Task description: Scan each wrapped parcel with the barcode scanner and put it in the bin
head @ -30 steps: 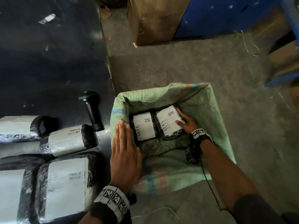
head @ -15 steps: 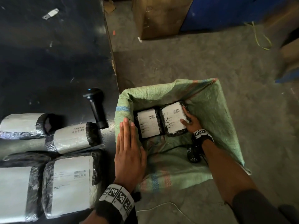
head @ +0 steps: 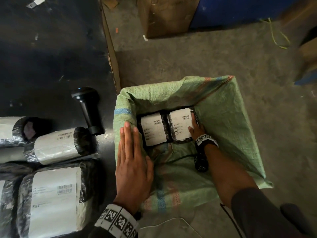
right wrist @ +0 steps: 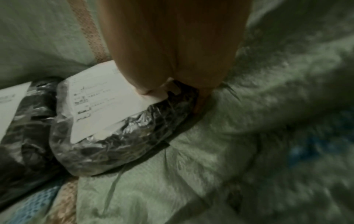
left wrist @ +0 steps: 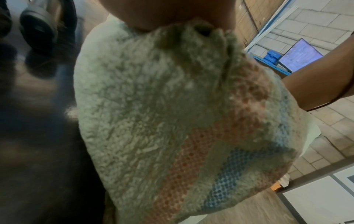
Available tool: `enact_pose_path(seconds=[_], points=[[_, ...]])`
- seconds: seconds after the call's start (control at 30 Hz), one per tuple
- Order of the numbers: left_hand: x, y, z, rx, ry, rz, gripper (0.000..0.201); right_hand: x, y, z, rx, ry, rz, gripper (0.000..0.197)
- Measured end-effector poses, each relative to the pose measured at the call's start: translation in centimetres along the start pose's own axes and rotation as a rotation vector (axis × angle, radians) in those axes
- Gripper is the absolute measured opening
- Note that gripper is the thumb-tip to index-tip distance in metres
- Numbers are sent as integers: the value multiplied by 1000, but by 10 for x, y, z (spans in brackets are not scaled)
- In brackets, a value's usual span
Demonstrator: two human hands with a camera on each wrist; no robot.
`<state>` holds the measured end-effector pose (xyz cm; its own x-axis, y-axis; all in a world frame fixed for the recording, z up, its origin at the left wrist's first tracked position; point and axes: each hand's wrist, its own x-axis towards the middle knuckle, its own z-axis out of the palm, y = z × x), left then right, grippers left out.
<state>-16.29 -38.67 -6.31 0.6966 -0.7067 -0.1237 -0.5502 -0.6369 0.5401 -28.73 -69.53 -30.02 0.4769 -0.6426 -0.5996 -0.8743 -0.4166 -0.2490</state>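
Note:
A bin lined with a green woven sack [head: 223,109] stands on the floor beside the black table. Two black-wrapped parcels with white labels lie side by side in it. My right hand [head: 195,129] reaches into the bin and holds the right parcel [head: 180,124] at its right edge. In the right wrist view the thumb [right wrist: 149,91] lies on the label and the fingers go down the parcel's [right wrist: 114,136] side. The left parcel [head: 153,129] lies untouched. My left hand [head: 132,160] rests flat, fingers straight, on the bin's left rim. The black barcode scanner [head: 89,109] lies on the table.
Several more wrapped parcels lie on the black table [head: 51,57] at the left: a rolled one [head: 56,145], a large flat one [head: 51,203] and another roll [head: 12,129]. A cardboard box [head: 168,16] and blue shelving stand on the concrete floor beyond the bin.
The right parcel now lies a little straighter beside the left one, with my right hand still on it. My left hand has stayed on the rim.

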Motion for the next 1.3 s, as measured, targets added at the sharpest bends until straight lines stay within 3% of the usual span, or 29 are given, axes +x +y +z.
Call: enact_pose_path(seconds=[0.17,0.27,0.4,0.53,0.67,0.73,0.77,0.87,0.9,1.1,1.3], points=[[-2,-13,-9,100,-10,6,94,-25,-41,-33,-254,-92,88,72],[-4,-25,-27,109,-55,34,94,-60,-91,-75,-321,-101,-29,53],[-8,-30,-58,-67,-129,60,81,-131,-169,-142,-239,-24,-77,56],[-32,-48,-117,-304,15,67,64,-213,-233,-170,-28,173,-219,56],[-69,-111,-167,-246,187,55,58,-260,-302,-150,387,162,-450,22],[-92,-156,-180,-184,240,-23,60,-261,-338,-130,493,98,-486,20],[-104,-177,-184,-156,259,-75,61,-255,-355,-117,520,53,-487,28],[-141,-238,-187,-56,290,-195,63,-222,-395,-80,492,-53,-391,77],[-152,-257,-186,-38,286,-229,65,-210,-406,-69,466,-56,-367,83],[-186,-325,-184,-95,184,-385,84,-159,-444,-28,324,38,-217,75],[-184,-363,-182,-251,76,-327,100,-141,-453,-5,335,89,-92,67]])
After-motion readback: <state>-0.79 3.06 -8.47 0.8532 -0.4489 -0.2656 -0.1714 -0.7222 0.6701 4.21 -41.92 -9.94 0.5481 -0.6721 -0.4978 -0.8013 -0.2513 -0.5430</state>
